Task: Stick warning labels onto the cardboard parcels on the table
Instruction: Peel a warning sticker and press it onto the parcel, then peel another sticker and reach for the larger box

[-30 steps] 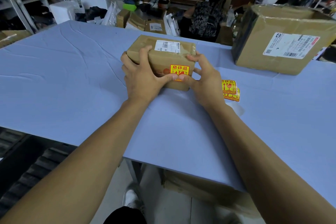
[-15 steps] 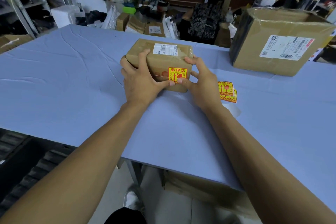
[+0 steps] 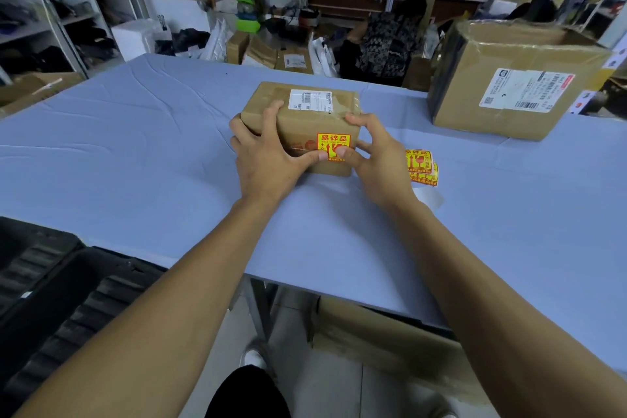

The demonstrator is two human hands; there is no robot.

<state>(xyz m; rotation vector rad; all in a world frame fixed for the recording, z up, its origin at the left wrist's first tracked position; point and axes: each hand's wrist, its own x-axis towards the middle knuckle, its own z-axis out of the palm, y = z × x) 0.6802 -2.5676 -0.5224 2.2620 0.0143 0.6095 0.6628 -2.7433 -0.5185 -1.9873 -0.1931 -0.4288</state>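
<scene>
In the head view a small cardboard parcel [image 3: 302, 125] sits just above the centre of the frame on the pale blue surface [image 3: 135, 159], held between both hands. The left hand [image 3: 268, 153] wraps the parcel's left end, fingers over the top edge, its thumb pressing the lower left part of a yellow-and-red warning label [image 3: 334, 146] on the near face; this grip is clasped on the parcel. The right hand [image 3: 376, 153] has its fingers at the parcel's right top corner and its thumb on the label's lower right, so that grip too grasps the parcel. A white shipping label [image 3: 307, 100] lies on the parcel's top. Just right of the right hand, a stack of spare warning labels [image 3: 422, 166] rests on the surface. A large cardboard box [image 3: 515, 78] with its own white label stands at the upper right, closed, its contents unseen. Compared with half a second ago, both thumbs sit nearly the same, pressed on the label's lower edge, and the parcel has not shifted on the surface.
</scene>
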